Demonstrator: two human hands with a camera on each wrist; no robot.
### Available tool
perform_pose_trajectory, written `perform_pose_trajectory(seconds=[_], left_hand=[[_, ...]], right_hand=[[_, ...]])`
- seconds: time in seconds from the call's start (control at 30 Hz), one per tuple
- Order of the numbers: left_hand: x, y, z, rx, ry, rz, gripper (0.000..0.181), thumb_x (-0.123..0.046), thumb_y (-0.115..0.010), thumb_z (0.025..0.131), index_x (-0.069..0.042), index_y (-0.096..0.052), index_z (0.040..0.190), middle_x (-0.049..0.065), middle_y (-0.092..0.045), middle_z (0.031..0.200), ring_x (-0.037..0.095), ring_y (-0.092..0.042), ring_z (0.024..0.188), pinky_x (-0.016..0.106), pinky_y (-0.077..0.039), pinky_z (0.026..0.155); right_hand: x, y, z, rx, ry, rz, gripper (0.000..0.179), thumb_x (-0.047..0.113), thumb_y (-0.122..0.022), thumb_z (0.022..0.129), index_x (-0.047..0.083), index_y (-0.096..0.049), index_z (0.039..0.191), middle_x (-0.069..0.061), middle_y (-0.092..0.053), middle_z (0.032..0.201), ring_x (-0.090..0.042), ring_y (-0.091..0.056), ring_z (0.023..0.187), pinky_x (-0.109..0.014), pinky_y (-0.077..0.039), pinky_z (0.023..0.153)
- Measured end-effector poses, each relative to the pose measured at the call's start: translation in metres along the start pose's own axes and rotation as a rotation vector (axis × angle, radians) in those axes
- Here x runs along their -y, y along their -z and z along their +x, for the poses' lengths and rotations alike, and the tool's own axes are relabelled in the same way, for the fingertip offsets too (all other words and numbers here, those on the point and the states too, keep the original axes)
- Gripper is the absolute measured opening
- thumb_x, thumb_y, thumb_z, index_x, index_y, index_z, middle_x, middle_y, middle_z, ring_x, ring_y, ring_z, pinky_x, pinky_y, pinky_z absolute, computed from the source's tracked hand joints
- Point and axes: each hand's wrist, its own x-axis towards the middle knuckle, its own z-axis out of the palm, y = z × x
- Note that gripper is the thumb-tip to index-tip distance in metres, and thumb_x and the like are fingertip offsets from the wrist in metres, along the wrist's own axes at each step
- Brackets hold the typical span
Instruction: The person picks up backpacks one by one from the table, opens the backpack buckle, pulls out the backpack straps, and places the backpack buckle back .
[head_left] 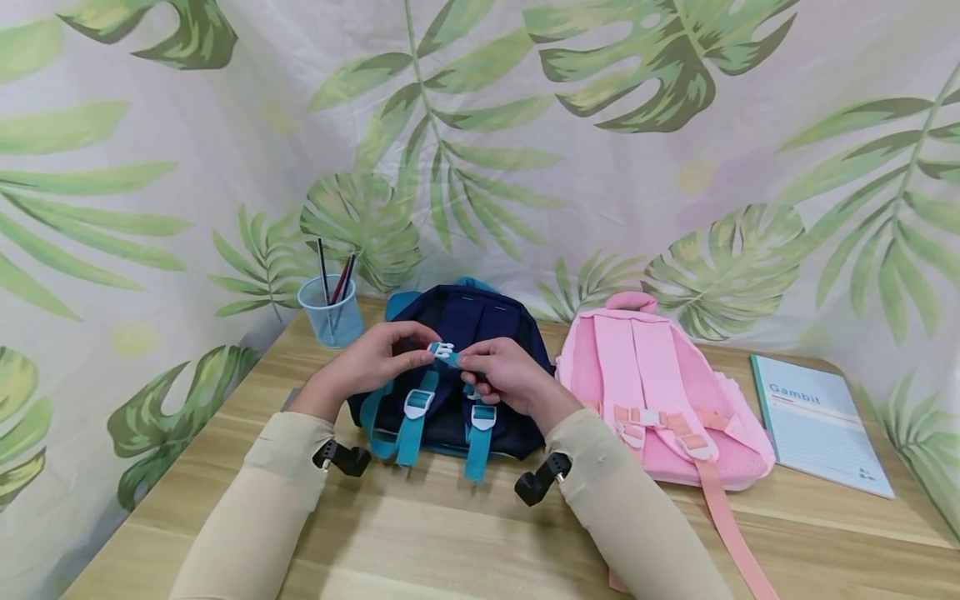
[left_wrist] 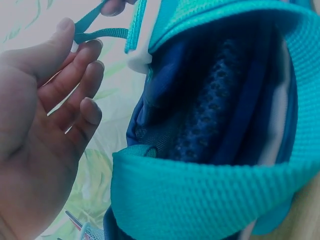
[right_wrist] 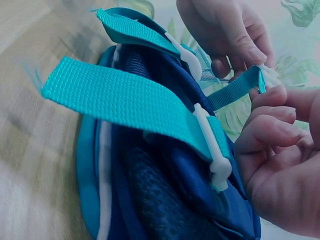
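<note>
A navy backpack (head_left: 461, 321) lies on the table with its teal shoulder straps facing up. Above it, a small white buckle (head_left: 441, 348) on thin teal webbing is between the two hands. My left hand (head_left: 375, 360) pinches the buckle's left side between thumb and fingers. The right hand (head_left: 512, 373) pinches the webbing (right_wrist: 235, 92) close to the buckle's other side, its remaining fingers curled. Whether the buckle halves are joined I cannot tell. Two wider teal strap ends (head_left: 409, 440) hang toward me through white adjusters (head_left: 418, 403).
A pink backpack (head_left: 633, 350) lies right of the navy one, a long strap (head_left: 731, 525) trailing toward the front edge. Farther right is a notebook (head_left: 821, 417). A blue mesh cup (head_left: 332, 317) with pencils stands back left. A leaf-patterned curtain (head_left: 480, 150) hangs behind the table.
</note>
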Motion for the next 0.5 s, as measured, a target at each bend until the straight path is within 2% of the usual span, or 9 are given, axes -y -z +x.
perform_pose_trajectory(seconds=[0.23, 0.37, 0.5], left_hand=[[0.0011, -0.002, 0.0006, 0.012, 0.007, -0.013, 0.027, -0.017, -0.07, 0.107, -0.008, -0.072, 0.132, 0.009, -0.075, 0.119, 0.028, -0.07, 0.107, 0.037, -0.059, 0.091], [0.0006, -0.0031, 0.0014, 0.013, -0.002, -0.008, 0.027, -0.017, -0.07, 0.107, -0.008, -0.073, 0.132, 0.01, -0.076, 0.119, 0.027, -0.07, 0.104, 0.036, -0.059, 0.089], [0.0019, -0.002, 0.0017, 0.002, -0.009, -0.01, 0.026, -0.015, -0.071, 0.106, -0.007, -0.074, 0.131, 0.011, -0.077, 0.116, 0.026, -0.071, 0.1, 0.033, -0.059, 0.085]], right_hand=[[-0.0041, -0.0045, 0.0048, -0.004, 0.012, 0.026, 0.019, 0.012, -0.054, 0.113, -0.001, -0.067, 0.121, 0.0, -0.052, 0.075, -0.011, -0.038, 0.055, -0.022, -0.035, 0.051], [-0.0039, -0.0064, 0.0051, 0.014, 0.026, 0.035, 0.019, 0.012, -0.053, 0.114, -0.003, -0.064, 0.117, -0.001, -0.052, 0.075, -0.012, -0.039, 0.056, -0.022, -0.035, 0.052], [-0.0044, -0.0037, 0.0045, 0.017, 0.012, 0.042, 0.023, 0.015, -0.055, 0.113, -0.004, -0.066, 0.119, -0.001, -0.053, 0.076, -0.012, -0.04, 0.057, -0.021, -0.037, 0.053]])
